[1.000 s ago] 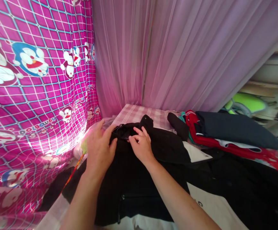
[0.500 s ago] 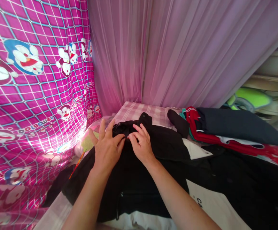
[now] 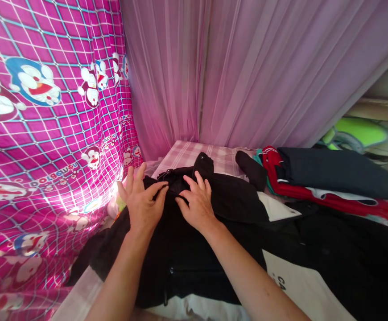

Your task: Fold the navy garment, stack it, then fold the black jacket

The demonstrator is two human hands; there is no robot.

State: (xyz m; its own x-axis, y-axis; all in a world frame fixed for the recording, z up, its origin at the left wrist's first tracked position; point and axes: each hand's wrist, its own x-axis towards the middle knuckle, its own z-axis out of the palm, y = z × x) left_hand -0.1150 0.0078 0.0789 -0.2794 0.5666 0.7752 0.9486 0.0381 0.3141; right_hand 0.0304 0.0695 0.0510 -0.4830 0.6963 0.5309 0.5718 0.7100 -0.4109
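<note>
A black jacket lies spread in front of me, with a zipped pocket low on it and white panels on its right part. My left hand pinches the jacket's upper edge between thumb and index finger, the other fingers raised. Just to the right, my right hand has its thumb and index finger on the same edge, its other fingers loosely curled. Between the hands the dark fabric gapes a little. A black tab with a snap sticks up behind my right hand.
A pink patterned curtain hangs close on the left, and a sheer mauve curtain closes off the back. Folded clothes in dark grey and red lie at the right on the plaid bedding. Something bright green is behind the sheer curtain.
My left hand has slid left along the jacket's edge, away from the right hand, still pinching. The gap between the hands has widened. The view has shifted slightly.
</note>
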